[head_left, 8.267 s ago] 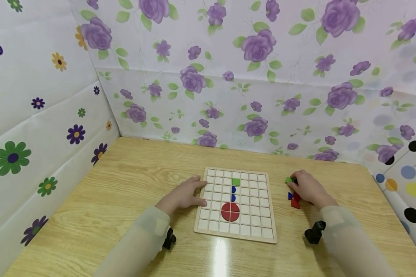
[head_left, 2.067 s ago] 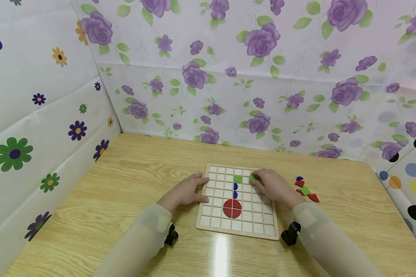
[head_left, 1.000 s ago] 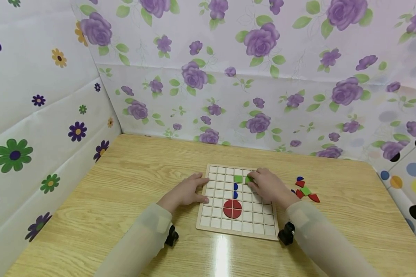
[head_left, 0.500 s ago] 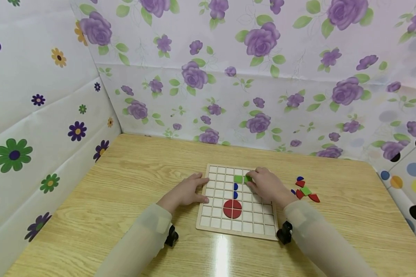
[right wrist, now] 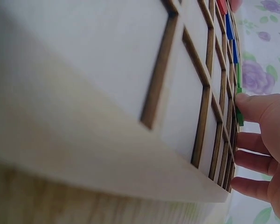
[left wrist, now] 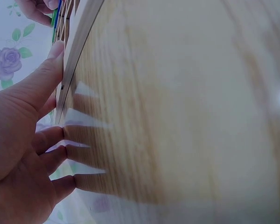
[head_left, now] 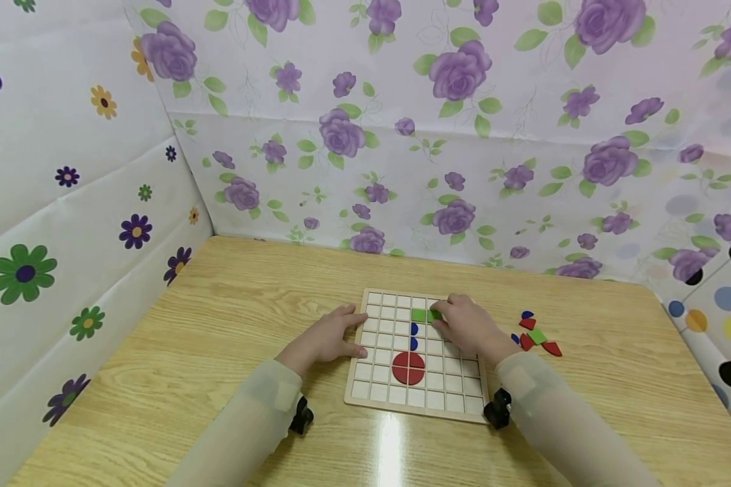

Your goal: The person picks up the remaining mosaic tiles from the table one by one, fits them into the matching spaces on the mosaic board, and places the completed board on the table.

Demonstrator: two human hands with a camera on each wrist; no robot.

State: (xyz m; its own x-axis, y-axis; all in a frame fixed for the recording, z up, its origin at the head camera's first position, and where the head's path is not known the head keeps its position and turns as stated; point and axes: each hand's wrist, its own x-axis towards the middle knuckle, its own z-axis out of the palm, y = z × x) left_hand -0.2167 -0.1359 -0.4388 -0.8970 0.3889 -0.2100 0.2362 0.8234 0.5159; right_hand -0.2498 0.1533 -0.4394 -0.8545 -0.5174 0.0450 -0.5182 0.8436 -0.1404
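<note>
The board point(head_left: 457, 406) under my hands is pale wood, ruled into a grid of whitish squares with darker brown lines. On it, at frame centre, sit a green square point(head_left: 418, 314), two blue half-rounds point(head_left: 413, 335) below it, and a red disc point(head_left: 408, 367) cut into quarters. The piece point(head_left: 434, 315) at my right hand point(head_left: 469, 326) is green too. To the right lie loose pieces point(head_left: 535, 334): red, green and blue. The surface point(head_left: 231, 318) is light yellow wood grain. The back wall point(head_left: 463, 135) is white with purple roses and green leaves; the left wall point(head_left: 49, 203) shows purple, green and yellow flowers; at far right a wall point(head_left: 721, 318) has black, blue, orange and yellow dots. My sleeves point(head_left: 244, 426) are pale, translucent grey.
</note>
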